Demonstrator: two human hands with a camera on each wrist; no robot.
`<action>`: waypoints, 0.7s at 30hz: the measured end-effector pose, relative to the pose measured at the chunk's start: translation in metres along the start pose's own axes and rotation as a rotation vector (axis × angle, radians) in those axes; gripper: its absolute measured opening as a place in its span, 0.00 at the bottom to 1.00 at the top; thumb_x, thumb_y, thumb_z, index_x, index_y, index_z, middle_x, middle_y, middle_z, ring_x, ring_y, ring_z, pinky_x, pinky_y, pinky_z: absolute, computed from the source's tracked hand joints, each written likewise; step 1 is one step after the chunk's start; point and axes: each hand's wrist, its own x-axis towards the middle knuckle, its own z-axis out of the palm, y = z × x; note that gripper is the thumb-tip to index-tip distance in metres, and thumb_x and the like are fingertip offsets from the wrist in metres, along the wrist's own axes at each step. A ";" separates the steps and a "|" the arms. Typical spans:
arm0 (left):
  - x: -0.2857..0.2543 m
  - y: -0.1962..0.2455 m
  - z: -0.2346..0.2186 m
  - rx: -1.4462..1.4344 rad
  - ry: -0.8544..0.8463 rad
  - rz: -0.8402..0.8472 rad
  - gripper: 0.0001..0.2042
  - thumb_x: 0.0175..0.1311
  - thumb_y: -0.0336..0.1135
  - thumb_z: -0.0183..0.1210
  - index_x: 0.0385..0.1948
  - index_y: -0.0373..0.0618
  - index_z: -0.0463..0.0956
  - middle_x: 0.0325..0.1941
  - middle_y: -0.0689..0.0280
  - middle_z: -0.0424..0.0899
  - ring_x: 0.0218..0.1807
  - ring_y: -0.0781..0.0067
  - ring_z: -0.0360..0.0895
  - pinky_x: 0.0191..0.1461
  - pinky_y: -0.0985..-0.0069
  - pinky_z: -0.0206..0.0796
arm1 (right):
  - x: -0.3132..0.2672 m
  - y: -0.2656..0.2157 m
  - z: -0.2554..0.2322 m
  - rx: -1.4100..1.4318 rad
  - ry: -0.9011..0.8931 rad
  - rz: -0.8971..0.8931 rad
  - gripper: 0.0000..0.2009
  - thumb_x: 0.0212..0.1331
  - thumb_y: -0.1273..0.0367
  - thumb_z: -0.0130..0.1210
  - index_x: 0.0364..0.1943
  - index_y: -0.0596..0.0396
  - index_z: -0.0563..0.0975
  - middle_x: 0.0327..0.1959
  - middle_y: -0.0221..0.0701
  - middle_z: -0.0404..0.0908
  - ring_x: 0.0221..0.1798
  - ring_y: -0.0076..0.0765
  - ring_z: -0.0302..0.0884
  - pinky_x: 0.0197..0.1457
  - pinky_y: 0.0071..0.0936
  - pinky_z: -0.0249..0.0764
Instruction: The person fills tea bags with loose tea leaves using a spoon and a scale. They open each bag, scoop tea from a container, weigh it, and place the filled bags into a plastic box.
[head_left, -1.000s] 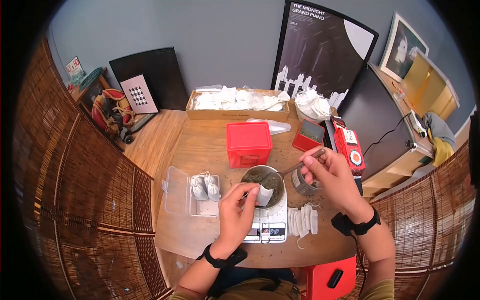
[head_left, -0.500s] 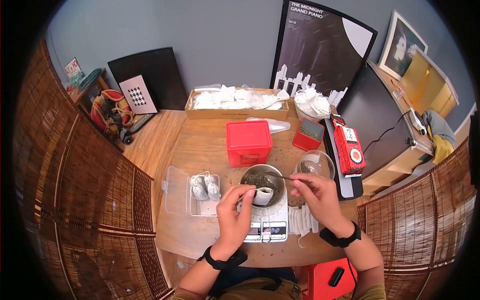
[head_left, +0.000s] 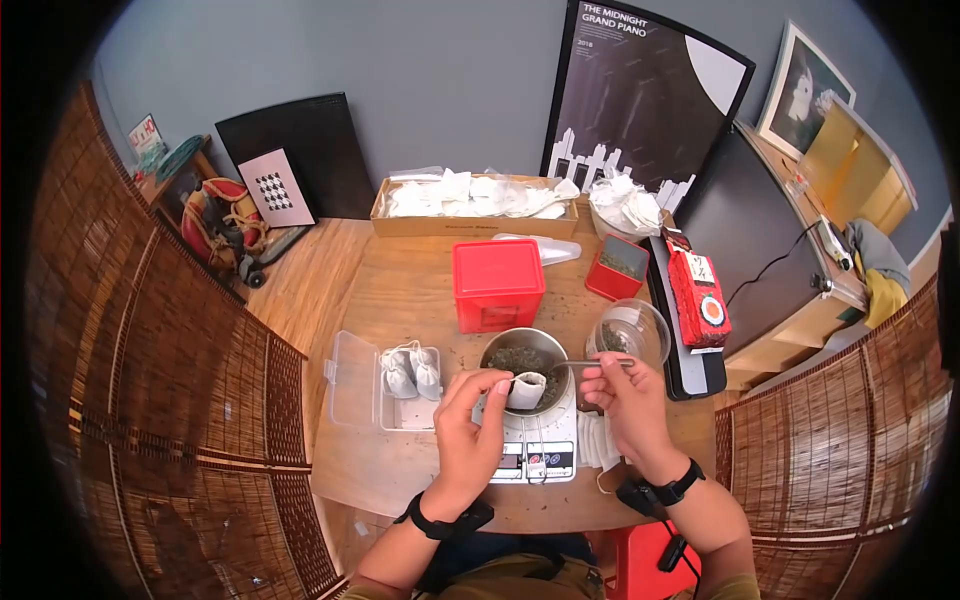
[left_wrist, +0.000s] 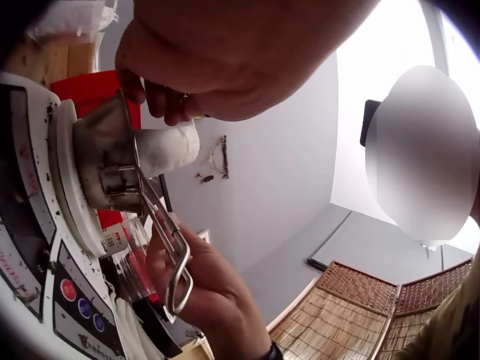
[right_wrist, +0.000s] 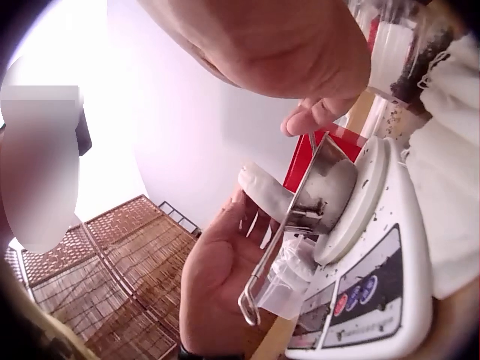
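Observation:
My left hand (head_left: 468,425) pinches the rim of a small white tea bag (head_left: 527,395), whose mouth gapes upward over the front of a metal pot (head_left: 566,352). Dark loose tea leaves (head_left: 516,356) lie in the pot. My right hand (head_left: 633,415) grips the handle of a metal spoon (head_left: 598,363) at the pot's right side; the handle runs nearly level and its tip reaches inside the rim. The pot, with a folded wire handle (left_wrist: 178,262), stands on a white kitchen scale (head_left: 540,465).
Filled bags (head_left: 398,378) sit in a clear lidded box (head_left: 355,385) on the left. Flat white bags (head_left: 597,445) lie right of the scale. Behind stand a red canister (head_left: 498,285), a clear jar (head_left: 650,335), an open red tin (head_left: 607,281) and a carton (head_left: 470,228) of white bags.
My right hand has come down and toward me, with the spoon swinging from a steep slant to nearly level at the pot. The tea bag's mouth shows wider; my left hand stays almost still.

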 end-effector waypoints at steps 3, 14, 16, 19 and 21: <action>0.004 0.006 -0.001 0.131 -0.052 0.153 0.05 0.75 0.23 0.63 0.45 0.34 0.86 0.45 0.56 0.89 0.48 0.65 0.85 0.56 0.72 0.74 | 0.000 -0.008 -0.007 0.070 0.003 -0.007 0.11 0.82 0.66 0.57 0.54 0.60 0.81 0.42 0.38 0.89 0.38 0.29 0.88 0.44 0.25 0.85; 0.006 0.010 0.002 0.120 -0.052 0.121 0.06 0.74 0.24 0.64 0.46 0.33 0.87 0.43 0.55 0.90 0.45 0.66 0.86 0.52 0.72 0.76 | 0.003 -0.055 -0.003 0.119 -0.057 0.004 0.11 0.82 0.62 0.57 0.51 0.57 0.80 0.37 0.30 0.86 0.34 0.24 0.82 0.42 0.25 0.81; 0.005 0.011 0.003 0.106 -0.041 0.101 0.06 0.74 0.24 0.64 0.46 0.33 0.87 0.43 0.55 0.90 0.45 0.66 0.86 0.52 0.73 0.76 | 0.004 -0.064 -0.002 0.075 -0.113 -0.005 0.11 0.82 0.62 0.57 0.51 0.56 0.80 0.36 0.29 0.86 0.33 0.23 0.81 0.42 0.25 0.81; 0.005 0.011 0.004 0.087 -0.029 0.079 0.06 0.74 0.24 0.64 0.46 0.33 0.87 0.43 0.56 0.90 0.45 0.67 0.86 0.52 0.73 0.76 | 0.004 -0.073 0.001 0.024 -0.146 -0.035 0.11 0.82 0.63 0.57 0.51 0.56 0.80 0.36 0.28 0.86 0.33 0.21 0.81 0.40 0.24 0.80; 0.006 0.010 0.005 0.082 -0.025 0.077 0.06 0.74 0.24 0.64 0.46 0.33 0.87 0.43 0.56 0.89 0.45 0.67 0.86 0.52 0.73 0.76 | 0.003 -0.078 0.005 -0.015 -0.158 -0.054 0.10 0.82 0.63 0.57 0.50 0.56 0.80 0.36 0.28 0.85 0.32 0.20 0.80 0.39 0.23 0.79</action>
